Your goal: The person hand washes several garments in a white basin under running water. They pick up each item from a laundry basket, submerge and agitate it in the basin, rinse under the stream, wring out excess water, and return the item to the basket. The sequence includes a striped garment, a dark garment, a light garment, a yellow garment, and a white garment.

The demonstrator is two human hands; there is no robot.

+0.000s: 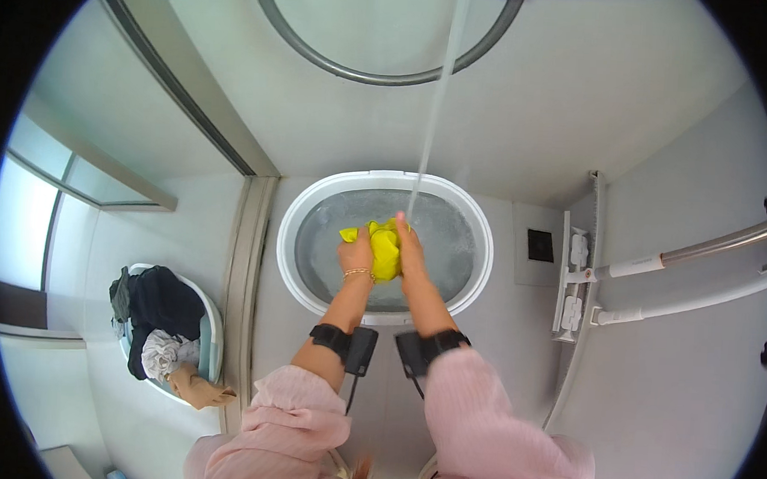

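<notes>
Bunched between my two hands is a bright yellow cloth (385, 249), above the water in a white oval tub (287, 238). My left hand (356, 251) grips its left side, and a loose corner sticks out past the fingers. Against the right side presses my right hand (411, 246), its thumb or finger pointing upward. A stream of water (435, 113) falls from above and comes down just beyond my right fingertips. Rippling, bubbly water (451, 242) surrounds the hands. How the fingers wrap behind the cloth is hidden.
Left of a door track (243, 297), a basket (215, 335) holds dark, white and tan clothes. A flat mop (574, 280) and another white-handled tool (676, 303) lean at the right, near a floor drain (540, 246). A curved metal hose (384, 79) hangs ahead.
</notes>
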